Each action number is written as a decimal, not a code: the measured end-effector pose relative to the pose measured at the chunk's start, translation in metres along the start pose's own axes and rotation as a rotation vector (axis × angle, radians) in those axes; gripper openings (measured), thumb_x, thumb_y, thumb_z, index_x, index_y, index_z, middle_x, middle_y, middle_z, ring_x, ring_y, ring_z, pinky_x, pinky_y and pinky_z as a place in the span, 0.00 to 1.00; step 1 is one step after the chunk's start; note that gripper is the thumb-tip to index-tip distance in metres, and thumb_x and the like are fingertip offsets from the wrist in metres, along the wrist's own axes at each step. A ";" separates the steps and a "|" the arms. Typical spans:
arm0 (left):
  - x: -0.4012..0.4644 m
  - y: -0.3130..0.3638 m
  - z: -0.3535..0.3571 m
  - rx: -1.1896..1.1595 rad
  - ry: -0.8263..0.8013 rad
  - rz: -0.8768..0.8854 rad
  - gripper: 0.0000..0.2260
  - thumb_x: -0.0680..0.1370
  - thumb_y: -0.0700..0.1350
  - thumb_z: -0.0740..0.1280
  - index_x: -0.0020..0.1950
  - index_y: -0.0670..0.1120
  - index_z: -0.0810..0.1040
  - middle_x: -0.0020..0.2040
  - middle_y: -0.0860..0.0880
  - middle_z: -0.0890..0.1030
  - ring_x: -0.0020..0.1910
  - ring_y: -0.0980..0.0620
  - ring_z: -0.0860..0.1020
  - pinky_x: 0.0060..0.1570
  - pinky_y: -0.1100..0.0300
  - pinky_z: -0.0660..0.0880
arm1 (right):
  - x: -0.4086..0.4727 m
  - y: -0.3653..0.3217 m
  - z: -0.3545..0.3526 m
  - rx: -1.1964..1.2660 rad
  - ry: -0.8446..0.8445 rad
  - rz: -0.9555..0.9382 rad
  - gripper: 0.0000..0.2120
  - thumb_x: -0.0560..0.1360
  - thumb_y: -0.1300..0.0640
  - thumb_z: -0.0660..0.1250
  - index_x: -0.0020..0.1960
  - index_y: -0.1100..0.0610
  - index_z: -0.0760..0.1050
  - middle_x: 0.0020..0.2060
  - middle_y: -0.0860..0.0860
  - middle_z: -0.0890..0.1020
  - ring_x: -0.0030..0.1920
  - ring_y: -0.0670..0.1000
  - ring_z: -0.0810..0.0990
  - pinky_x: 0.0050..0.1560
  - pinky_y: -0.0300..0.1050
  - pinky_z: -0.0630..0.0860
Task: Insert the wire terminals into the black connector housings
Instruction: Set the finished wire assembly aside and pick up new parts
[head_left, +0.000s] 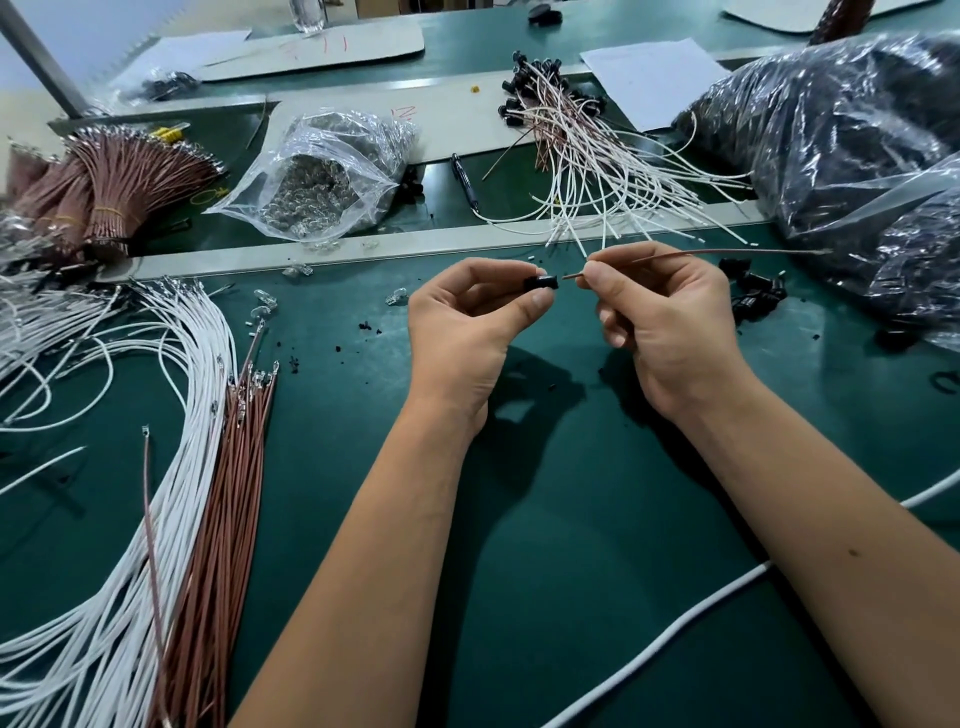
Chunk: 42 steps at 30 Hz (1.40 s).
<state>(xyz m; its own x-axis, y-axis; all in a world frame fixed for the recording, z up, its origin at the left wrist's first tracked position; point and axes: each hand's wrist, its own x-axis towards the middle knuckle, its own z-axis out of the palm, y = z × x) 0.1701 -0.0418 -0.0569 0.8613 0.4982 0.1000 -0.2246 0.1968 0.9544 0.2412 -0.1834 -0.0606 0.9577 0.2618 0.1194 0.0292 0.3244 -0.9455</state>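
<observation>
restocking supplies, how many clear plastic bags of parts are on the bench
3: a small clear bag behind the metal rail at centre left, and two big bags of dark parts, far right and right edge. Others may lie off-frame.

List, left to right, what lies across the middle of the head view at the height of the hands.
Loose white wires → left hand → black connector housing → brown wire, pinched by right hand → loose black housings → plastic bag.

Bright overhead light, soft shadows, glare on plastic, wide-angle edge distortion
</observation>
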 end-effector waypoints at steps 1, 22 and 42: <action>0.000 0.000 0.001 0.001 -0.001 -0.005 0.10 0.69 0.27 0.76 0.45 0.39 0.83 0.43 0.44 0.86 0.43 0.52 0.85 0.49 0.62 0.79 | 0.000 0.000 0.000 -0.021 0.022 -0.009 0.05 0.76 0.68 0.73 0.44 0.60 0.80 0.35 0.56 0.84 0.26 0.47 0.72 0.24 0.38 0.66; -0.001 0.002 0.002 -0.050 0.039 -0.144 0.08 0.71 0.32 0.76 0.44 0.43 0.83 0.43 0.43 0.85 0.46 0.47 0.83 0.48 0.61 0.79 | -0.001 -0.002 0.001 -0.023 -0.006 -0.020 0.07 0.73 0.66 0.77 0.42 0.57 0.81 0.33 0.52 0.84 0.30 0.48 0.80 0.26 0.37 0.67; -0.003 0.002 0.006 -0.062 0.014 -0.133 0.10 0.71 0.31 0.76 0.45 0.44 0.82 0.40 0.47 0.85 0.41 0.54 0.82 0.49 0.60 0.78 | 0.002 0.000 0.000 0.025 -0.006 0.024 0.08 0.73 0.68 0.75 0.41 0.58 0.80 0.33 0.58 0.78 0.25 0.47 0.70 0.24 0.37 0.65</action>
<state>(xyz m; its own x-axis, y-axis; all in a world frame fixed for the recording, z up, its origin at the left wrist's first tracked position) 0.1696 -0.0482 -0.0538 0.8792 0.4755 -0.0310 -0.1367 0.3139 0.9395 0.2433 -0.1825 -0.0601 0.9563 0.2750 0.0991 -0.0005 0.3405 -0.9403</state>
